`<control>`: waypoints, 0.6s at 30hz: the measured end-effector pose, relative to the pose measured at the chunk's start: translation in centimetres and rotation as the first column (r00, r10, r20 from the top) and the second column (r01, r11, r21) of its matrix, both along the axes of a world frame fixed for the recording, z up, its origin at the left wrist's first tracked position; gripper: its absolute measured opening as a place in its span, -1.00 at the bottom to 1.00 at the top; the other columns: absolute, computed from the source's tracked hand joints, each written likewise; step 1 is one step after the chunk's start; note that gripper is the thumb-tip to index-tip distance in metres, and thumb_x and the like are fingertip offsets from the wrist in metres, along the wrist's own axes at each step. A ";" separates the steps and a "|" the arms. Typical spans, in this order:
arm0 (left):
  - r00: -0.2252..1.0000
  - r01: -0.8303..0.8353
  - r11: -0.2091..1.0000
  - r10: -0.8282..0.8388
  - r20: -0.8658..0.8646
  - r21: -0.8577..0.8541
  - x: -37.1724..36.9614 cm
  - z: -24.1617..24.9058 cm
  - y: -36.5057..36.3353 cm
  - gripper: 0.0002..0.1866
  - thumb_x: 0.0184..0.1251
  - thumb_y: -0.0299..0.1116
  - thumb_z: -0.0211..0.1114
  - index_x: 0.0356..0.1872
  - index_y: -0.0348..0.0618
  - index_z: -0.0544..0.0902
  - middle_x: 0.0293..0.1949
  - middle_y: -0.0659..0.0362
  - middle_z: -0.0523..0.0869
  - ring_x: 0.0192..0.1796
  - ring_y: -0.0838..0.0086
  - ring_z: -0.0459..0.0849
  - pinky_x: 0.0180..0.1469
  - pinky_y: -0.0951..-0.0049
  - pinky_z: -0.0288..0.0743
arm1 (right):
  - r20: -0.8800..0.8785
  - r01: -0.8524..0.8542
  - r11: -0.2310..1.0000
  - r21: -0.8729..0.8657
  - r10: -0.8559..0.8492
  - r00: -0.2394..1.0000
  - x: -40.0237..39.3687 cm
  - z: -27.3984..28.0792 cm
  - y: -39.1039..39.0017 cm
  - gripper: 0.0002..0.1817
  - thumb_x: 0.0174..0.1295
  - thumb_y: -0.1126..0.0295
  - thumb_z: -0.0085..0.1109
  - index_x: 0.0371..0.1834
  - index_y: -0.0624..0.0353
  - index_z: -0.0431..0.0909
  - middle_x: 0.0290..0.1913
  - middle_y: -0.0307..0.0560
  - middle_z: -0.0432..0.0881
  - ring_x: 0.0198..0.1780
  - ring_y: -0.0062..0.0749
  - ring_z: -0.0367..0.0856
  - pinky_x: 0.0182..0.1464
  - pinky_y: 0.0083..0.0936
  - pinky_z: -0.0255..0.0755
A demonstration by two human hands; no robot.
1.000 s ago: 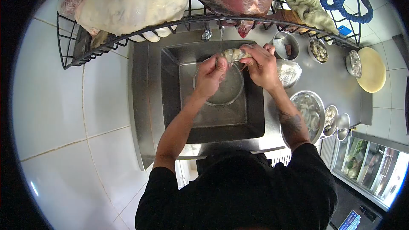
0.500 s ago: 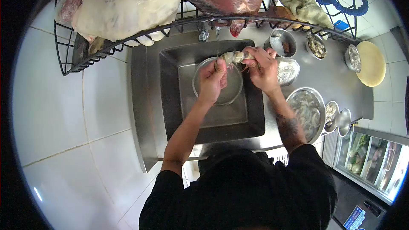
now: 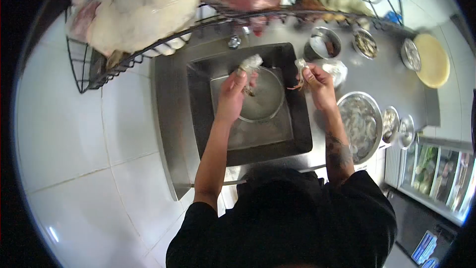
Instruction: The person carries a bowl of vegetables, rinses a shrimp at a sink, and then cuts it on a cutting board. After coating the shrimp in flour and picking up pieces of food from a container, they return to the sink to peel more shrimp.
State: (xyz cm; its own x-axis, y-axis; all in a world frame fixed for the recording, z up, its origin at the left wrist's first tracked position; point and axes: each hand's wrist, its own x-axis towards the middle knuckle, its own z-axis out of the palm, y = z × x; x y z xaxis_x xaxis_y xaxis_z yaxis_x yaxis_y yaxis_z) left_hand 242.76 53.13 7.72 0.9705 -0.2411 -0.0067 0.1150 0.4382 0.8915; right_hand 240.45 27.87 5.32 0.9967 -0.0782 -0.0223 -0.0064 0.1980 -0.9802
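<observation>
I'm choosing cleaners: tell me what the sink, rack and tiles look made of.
Sink: probably stainless steel, brushed or worn; grey, dull sheen. Rack: likely metal wire, painted or coated; thin black bars. Tiles: apparently glazed ceramic; smooth, white, reflecting light.

Meat [image 3: 148, 7] on wire rack [image 3: 225, 18]

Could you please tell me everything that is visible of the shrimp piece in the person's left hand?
The shrimp piece looks pale greyish-white and moist, with a broad end and a narrower, darker end. The left hand grips it over the sink, thumb across it. It is tilted, broad end away from the person. No other contact is visible; blur hides fine detail.
</observation>
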 end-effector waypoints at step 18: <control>0.940 0.340 0.888 -0.319 -0.117 0.310 5.3 -8.1 1.8 -0.67 0.42 -0.44 0.17 0.12 -0.39 0.48 0.05 -0.03 0.62 0.07 0.30 0.61 0.10 0.40 0.46 | -0.350 0.686 0.300 -0.663 -0.934 0.070 -55.2 -0.9 -16.2 -0.63 0.21 0.13 0.26 -0.16 0.26 0.65 -0.33 -0.22 0.63 -0.29 -0.60 0.51 -0.22 -0.62 0.35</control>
